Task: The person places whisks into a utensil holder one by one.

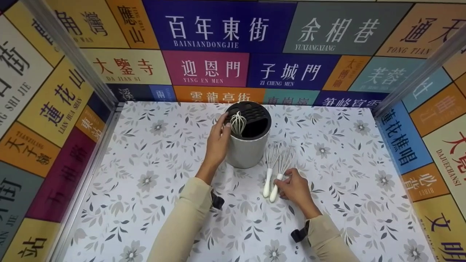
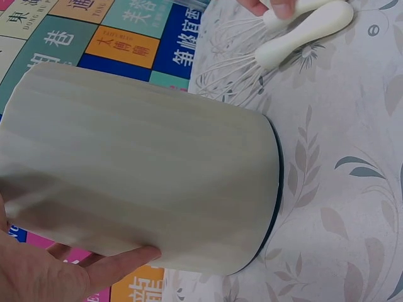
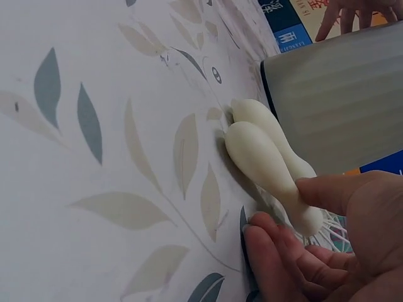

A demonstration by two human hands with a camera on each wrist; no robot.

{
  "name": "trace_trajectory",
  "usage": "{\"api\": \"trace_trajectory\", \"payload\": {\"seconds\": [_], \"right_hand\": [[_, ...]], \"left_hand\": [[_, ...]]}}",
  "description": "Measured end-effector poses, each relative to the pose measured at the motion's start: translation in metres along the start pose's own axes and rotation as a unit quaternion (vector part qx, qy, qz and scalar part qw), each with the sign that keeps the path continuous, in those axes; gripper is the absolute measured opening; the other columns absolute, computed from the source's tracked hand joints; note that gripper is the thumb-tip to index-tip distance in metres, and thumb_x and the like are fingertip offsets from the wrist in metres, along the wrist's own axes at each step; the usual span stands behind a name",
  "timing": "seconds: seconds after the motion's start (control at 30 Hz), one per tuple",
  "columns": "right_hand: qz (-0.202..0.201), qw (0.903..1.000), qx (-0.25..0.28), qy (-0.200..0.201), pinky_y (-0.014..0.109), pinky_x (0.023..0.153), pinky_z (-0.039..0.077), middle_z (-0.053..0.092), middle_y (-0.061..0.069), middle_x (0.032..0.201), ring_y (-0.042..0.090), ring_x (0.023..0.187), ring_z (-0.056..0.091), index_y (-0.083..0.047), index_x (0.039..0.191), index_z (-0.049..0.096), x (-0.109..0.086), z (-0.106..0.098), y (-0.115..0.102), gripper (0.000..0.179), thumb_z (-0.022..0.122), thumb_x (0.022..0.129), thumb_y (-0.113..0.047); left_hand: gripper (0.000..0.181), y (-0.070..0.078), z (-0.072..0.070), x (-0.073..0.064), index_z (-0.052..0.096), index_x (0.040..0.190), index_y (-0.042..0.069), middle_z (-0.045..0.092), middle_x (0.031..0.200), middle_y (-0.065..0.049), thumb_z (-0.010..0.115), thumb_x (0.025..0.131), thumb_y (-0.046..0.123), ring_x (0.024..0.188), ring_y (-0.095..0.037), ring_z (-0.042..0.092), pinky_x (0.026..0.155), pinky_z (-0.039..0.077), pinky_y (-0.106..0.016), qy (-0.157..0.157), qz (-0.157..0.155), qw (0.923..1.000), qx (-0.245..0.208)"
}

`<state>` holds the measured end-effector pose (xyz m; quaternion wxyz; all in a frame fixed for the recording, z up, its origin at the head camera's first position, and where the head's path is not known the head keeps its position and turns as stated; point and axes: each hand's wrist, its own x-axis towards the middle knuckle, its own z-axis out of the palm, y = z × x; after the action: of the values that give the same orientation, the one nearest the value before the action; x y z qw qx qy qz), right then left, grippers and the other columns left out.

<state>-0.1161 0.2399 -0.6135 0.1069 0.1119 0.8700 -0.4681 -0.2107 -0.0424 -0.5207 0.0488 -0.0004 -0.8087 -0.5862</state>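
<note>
pinching with the right hand [image 1: 294, 186] a white-handled whisk [image 1: 274, 191] by its handle, left of the palm, on or barely above the floral cloth [image 1: 116, 171] (close alongside a second whisk [image 1: 268, 178]). resting the left hand [image 1: 217, 142], with fingers apart, against the pale holder [image 1: 245, 153], near a third whisk [image 1: 238, 124] poking above its rim.

Whisk handles [image 3: 259, 152] are white, the holder [image 1: 245, 152] grey and black, the tabletop [image 1: 120, 189] floral grey-on-white.

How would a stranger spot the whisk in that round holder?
On the flowered table stands a round holder. A whisk pokes out of it, wires up, beside the left hand. Two other whisks lie on the table; this one's handle is hidden.
</note>
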Motion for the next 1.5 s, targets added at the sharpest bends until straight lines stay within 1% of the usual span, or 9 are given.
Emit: {"api": "trace_trajectory", "payload": {"seconds": [0.17, 0.3, 0.5, 0.73, 0.97, 1.2, 1.4, 1.5], "right_hand": [[0.010, 0.9999, -0.006, -0.001, 0.033, 0.053, 0.058, 0.072, 0.013, 0.092, 0.018, 0.057, 0.069, -0.003, 0.128, 0.052, 0.000, -0.001, -0.003, 0.047, 0.074, 0.091, -0.022], [0.033, 0.9993, 0.011, -0.016, 0.035, 0.054, 0.058, 0.072, 0.015, 0.098, 0.018, 0.060, 0.070, -0.004, 0.128, 0.050, 0.000, -0.002, -0.003, 0.044, 0.071, 0.092, -0.021], [0.048, 0.9980, 0.033, -0.023, 0.036, 0.055, 0.059, 0.066, 0.015, 0.100, 0.019, 0.061, 0.070, -0.006, 0.128, 0.050, 0.001, -0.004, -0.003, 0.042, 0.068, 0.093, -0.019], [0.045, 0.9978, 0.042, -0.024, 0.036, 0.054, 0.059, 0.066, 0.014, 0.100, 0.019, 0.062, 0.070, -0.006, 0.132, 0.049, 0.000, -0.004, -0.004, 0.044, 0.066, 0.093, -0.019], [0.034, 0.9985, 0.037, -0.021, 0.036, 0.052, 0.058, 0.066, 0.015, 0.099, 0.018, 0.060, 0.069, -0.005, 0.131, 0.049, 0.001, -0.004, -0.005, 0.043, 0.066, 0.094, -0.019], [0.027, 0.9988, 0.036, -0.017, 0.036, 0.054, 0.058, 0.066, 0.016, 0.102, 0.018, 0.062, 0.068, -0.004, 0.133, 0.048, 0.001, -0.005, -0.007, 0.044, 0.065, 0.095, -0.018], [0.025, 0.9985, 0.047, -0.008, 0.036, 0.054, 0.058, 0.067, 0.016, 0.102, 0.018, 0.060, 0.068, -0.004, 0.132, 0.048, 0.000, -0.006, -0.011, 0.043, 0.065, 0.095, -0.017], [0.022, 0.9984, 0.051, 0.000, 0.037, 0.054, 0.058, 0.067, 0.016, 0.100, 0.019, 0.059, 0.068, -0.005, 0.132, 0.049, 0.000, -0.006, -0.013, 0.043, 0.066, 0.095, -0.017]], "left_hand": [[0.046, 0.000, -0.001, 0.000, 0.044, 0.154, 0.038, 0.056, 0.132, -0.006, 0.042, 0.108, 0.045, 0.116, -0.022, 0.052, 0.106, 0.042, -0.047, 0.001, 0.000, 1.0000, -0.004], [0.047, 0.000, 0.000, 0.000, 0.044, 0.154, 0.037, 0.057, 0.132, -0.007, 0.043, 0.108, 0.044, 0.118, -0.022, 0.053, 0.108, 0.042, -0.047, 0.002, 0.001, 1.0000, -0.005], [0.047, -0.001, 0.000, 0.000, 0.043, 0.154, 0.038, 0.056, 0.137, -0.006, 0.042, 0.108, 0.045, 0.122, -0.022, 0.053, 0.110, 0.041, -0.047, 0.002, -0.002, 1.0000, 0.000], [0.048, -0.001, -0.001, 0.000, 0.041, 0.155, 0.038, 0.052, 0.147, -0.005, 0.042, 0.108, 0.047, 0.127, -0.022, 0.051, 0.112, 0.040, -0.048, -0.007, -0.004, 1.0000, -0.003], [0.047, -0.002, -0.001, -0.001, 0.043, 0.154, 0.038, 0.055, 0.141, -0.008, 0.044, 0.108, 0.047, 0.118, -0.024, 0.053, 0.108, 0.042, -0.048, -0.001, 0.000, 1.0000, -0.009], [0.047, -0.003, -0.001, 0.001, 0.044, 0.154, 0.038, 0.052, 0.147, -0.007, 0.043, 0.108, 0.046, 0.125, -0.022, 0.052, 0.111, 0.041, -0.047, -0.001, -0.001, 0.9999, -0.011], [0.047, -0.003, 0.000, 0.002, 0.043, 0.154, 0.038, 0.051, 0.149, -0.006, 0.043, 0.108, 0.045, 0.129, -0.021, 0.051, 0.112, 0.040, -0.046, -0.002, -0.001, 1.0000, -0.007], [0.047, -0.003, 0.000, 0.002, 0.044, 0.154, 0.037, 0.053, 0.147, -0.007, 0.043, 0.108, 0.045, 0.126, -0.021, 0.052, 0.110, 0.041, -0.047, -0.001, 0.000, 1.0000, -0.006]]}}
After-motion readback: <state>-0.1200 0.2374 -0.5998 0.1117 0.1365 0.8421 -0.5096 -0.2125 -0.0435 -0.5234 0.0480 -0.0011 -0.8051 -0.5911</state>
